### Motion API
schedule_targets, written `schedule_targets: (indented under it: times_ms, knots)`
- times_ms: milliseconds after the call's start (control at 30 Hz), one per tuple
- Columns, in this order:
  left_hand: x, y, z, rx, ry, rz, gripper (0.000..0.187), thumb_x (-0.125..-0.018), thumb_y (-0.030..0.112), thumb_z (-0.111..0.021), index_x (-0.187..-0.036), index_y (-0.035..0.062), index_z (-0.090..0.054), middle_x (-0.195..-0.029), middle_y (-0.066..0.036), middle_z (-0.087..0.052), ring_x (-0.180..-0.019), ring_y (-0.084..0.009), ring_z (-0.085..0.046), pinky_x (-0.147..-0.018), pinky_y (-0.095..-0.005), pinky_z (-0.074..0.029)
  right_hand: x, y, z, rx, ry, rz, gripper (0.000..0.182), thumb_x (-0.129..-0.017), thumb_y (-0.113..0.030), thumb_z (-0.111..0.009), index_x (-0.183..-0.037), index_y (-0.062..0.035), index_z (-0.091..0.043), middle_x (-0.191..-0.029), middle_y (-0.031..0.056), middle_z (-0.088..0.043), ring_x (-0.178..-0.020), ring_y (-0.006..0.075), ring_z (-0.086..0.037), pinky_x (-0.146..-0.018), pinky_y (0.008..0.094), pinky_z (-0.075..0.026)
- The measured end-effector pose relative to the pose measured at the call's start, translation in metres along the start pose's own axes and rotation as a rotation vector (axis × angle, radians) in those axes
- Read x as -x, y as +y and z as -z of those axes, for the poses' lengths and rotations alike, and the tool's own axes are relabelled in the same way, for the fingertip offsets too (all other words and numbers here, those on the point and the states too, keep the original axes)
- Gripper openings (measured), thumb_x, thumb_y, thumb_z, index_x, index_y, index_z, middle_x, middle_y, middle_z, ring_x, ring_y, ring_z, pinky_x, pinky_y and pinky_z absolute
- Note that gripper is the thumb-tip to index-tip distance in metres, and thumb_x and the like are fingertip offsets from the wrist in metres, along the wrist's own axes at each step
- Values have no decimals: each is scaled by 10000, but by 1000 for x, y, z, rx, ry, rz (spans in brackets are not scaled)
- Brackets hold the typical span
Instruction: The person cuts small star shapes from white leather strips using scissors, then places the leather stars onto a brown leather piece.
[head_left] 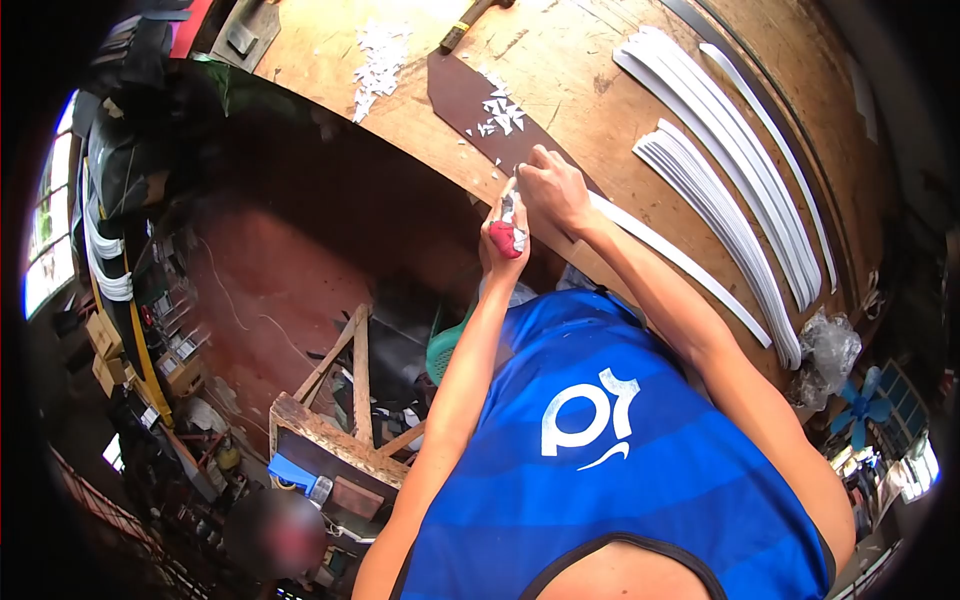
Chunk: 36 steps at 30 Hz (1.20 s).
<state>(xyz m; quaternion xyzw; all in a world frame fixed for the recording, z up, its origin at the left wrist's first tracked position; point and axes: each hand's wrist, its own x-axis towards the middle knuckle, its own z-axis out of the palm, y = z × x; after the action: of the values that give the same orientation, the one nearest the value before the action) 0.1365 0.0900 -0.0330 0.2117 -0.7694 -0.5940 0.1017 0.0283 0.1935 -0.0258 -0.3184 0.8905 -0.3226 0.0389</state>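
Observation:
My left hand is at the table's front edge, fingers closed around a small red-and-white item whose kind I cannot make out. Close beside it, my right hand is closed over the dark brown board; whatever its fingers grip is hidden. One long white strip runs along the table edge and passes under my right forearm toward that hand. Small white cut pieces lie on the board just beyond my hands.
A heap of white offcuts lies on the wooden table near a hammer. Stacked white strips and a second bundle curve along the right. A clear plastic bag is farther right; wooden pieces stand below left.

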Motion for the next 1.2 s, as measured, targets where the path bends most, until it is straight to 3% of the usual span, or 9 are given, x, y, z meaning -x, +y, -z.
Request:
schedule_targets:
  times_ms: [100,267,433,633,833,967,1033,1100,1200]
  knots:
    - [-15,-7,-2,-106,34,-132,326,-1034,166,-524,-1287,-23,-605,-835,-66,-643,-705,-109,-557,-670,-281,-479,2,-1,0,3,-10,1,73,-825,-150,-623,-854,-89,-650,-911,85,-559,-842,278,-612,-687,410,-539]
    - [-2,-7,-2,-178,90,-286,338,-1032,143,-511,-1294,-54,-594,-1122,-186,-709,-905,-200,-689,-768,-342,-536,1,0,1,-34,-20,-5,98,-843,-149,-600,-882,-83,-662,-926,94,-560,-863,283,-616,-715,410,-535]
    - [-13,-1,6,-258,-10,-273,348,-1003,138,-527,-1299,-41,-565,-988,-232,-684,-847,-380,-676,-733,-395,-531,1,-2,2,-67,46,14,40,-808,-77,-614,-831,-70,-646,-927,95,-559,-833,283,-612,-689,393,-535]
    - [-10,-5,21,-290,-12,-348,313,-985,126,-573,-1263,-7,-624,-820,-171,-674,-677,-284,-644,-620,-358,-496,0,-10,7,-23,-10,-69,117,-873,-120,-581,-916,-85,-684,-956,91,-599,-872,292,-633,-714,406,-542]
    - [-44,-1,66,130,-258,45,296,-963,60,-567,-1239,-8,-647,-892,-137,-696,-723,-191,-624,-680,-317,-495,0,-14,0,89,9,-56,127,-863,-95,-603,-973,-97,-668,-970,92,-597,-877,294,-633,-731,406,-549]
    - [-86,28,87,-81,-268,-458,286,-938,63,-634,-1216,2,-657,-1012,-185,-693,-884,-279,-665,-785,-350,-535,-3,-25,7,117,21,-148,219,-813,-100,-653,-1031,-95,-666,-984,103,-596,-920,295,-627,-771,398,-547]
    - [-96,53,91,34,-284,-202,319,-929,71,-653,-1239,-2,-639,-1060,-196,-685,-924,-324,-662,-808,-373,-540,-4,-36,23,86,66,-185,262,-789,-111,-670,-1050,-89,-668,-980,110,-591,-941,289,-623,-781,394,-546]
    - [-123,56,92,-64,-367,-631,323,-795,8,-662,-1117,-12,-647,-1002,-189,-675,-948,-365,-652,-851,-420,-522,1,-42,42,87,228,-384,364,-777,-129,-695,-1137,-79,-674,-992,127,-595,-963,307,-617,-809,391,-543]
    - [-139,50,68,-208,-597,-725,357,-754,-22,-615,-1103,41,-647,-952,-144,-662,-905,-345,-623,-813,-442,-488,35,-24,52,-288,429,-800,358,-841,-139,-680,-1187,-46,-676,-992,93,-609,-863,206,-671,-777,326,-548]
